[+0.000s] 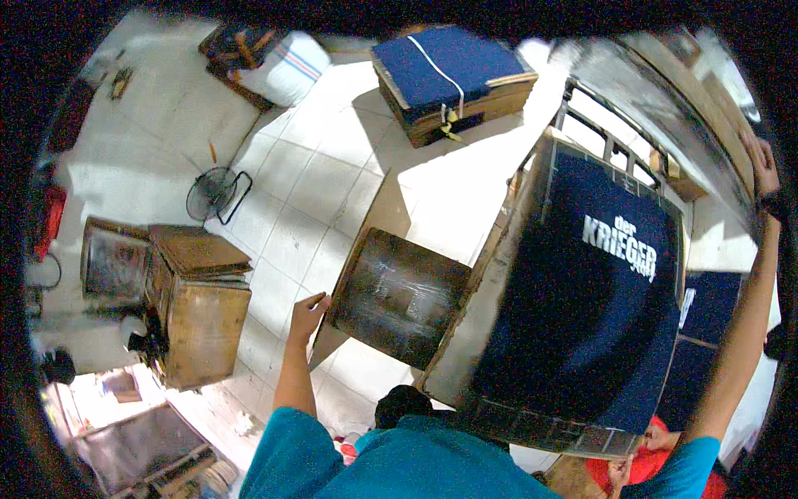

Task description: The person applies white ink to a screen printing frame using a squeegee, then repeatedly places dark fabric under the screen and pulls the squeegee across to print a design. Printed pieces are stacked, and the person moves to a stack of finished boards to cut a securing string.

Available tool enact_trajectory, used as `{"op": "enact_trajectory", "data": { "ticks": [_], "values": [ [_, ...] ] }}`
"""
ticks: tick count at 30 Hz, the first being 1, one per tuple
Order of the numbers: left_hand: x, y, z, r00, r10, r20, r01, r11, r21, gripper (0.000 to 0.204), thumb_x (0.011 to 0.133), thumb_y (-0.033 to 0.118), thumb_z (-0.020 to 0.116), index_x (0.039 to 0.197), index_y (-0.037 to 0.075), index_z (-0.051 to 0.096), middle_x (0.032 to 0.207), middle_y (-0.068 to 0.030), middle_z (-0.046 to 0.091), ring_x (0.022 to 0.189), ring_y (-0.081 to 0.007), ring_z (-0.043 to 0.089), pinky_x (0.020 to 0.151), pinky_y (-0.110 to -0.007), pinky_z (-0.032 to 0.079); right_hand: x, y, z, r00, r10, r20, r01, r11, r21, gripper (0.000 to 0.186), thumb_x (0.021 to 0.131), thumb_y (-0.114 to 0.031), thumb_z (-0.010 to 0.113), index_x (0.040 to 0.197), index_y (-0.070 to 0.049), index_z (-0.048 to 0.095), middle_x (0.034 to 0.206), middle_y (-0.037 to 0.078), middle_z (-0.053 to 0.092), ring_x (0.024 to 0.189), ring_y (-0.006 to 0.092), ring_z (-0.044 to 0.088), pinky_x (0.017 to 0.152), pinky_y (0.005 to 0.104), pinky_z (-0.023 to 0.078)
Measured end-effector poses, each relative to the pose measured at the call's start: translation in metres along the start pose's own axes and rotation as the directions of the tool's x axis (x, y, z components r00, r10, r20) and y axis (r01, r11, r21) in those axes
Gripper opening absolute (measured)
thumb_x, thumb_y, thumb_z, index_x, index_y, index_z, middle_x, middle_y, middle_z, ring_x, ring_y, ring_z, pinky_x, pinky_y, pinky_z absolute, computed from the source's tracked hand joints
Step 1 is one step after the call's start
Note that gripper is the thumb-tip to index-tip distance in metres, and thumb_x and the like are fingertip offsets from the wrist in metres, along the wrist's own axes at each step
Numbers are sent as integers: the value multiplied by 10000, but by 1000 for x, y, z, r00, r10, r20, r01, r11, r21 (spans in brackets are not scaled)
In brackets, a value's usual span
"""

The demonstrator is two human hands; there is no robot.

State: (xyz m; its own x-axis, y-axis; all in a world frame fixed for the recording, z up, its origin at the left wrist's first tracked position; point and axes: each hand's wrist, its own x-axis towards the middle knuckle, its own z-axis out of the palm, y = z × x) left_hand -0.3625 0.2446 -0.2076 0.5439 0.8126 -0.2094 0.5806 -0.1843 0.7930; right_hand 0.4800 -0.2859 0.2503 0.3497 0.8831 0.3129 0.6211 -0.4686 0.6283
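Where dark blue cloth [573,333] with white print lies flat before the torso, left hand [309,320] is beside a brown panel [403,295], finger spacing unclear; right hand [761,170], fingers clamped on raised frame [706,104]. Beyond: blue-topped stack [453,71].

A dark, scuffed board [399,295] lies beside the left fingers [314,303], and a tilted wooden frame [694,93] meets the right fingers [753,148].
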Motion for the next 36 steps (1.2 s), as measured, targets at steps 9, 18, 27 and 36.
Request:
{"op": "enact_trajectory", "data": {
  "ticks": [9,18,27,36],
  "values": [
    [33,38,-4,970,232,78,-238,816,527,364,988,393,588,1134,102,751,1038,-209,736,1035,-389,682,933,-483,533,28,-36,-5,798,574,185,-531,522,667,435,1009,-456,638,1199,-69,701,1086,84,707,1006,164,639,943,308,481],
    [-30,195,-42,977,35,-213,96,811,578,426,1021,459,537,1154,109,740,1020,-206,739,976,-430,694,859,-525,531,26,-82,-47,754,656,37,-600,665,444,605,907,-622,675,1141,-65,708,1024,123,741,942,261,703,871,379,513],
    [-273,299,-52,882,428,-196,-248,777,579,357,923,92,611,1274,69,677,1160,-169,724,991,-373,685,864,-471,532,34,-100,-101,755,650,85,-591,619,518,760,798,-753,688,985,-18,715,967,215,725,959,399,696,898,469,501],
    [-330,193,167,912,355,205,-409,820,400,716,832,205,737,1507,176,497,1556,-196,417,1431,-455,368,1198,-612,273,28,-110,-102,745,655,125,-630,630,455,757,827,-781,622,1007,-56,744,964,200,734,901,359,700,799,461,507]
  ]
}}
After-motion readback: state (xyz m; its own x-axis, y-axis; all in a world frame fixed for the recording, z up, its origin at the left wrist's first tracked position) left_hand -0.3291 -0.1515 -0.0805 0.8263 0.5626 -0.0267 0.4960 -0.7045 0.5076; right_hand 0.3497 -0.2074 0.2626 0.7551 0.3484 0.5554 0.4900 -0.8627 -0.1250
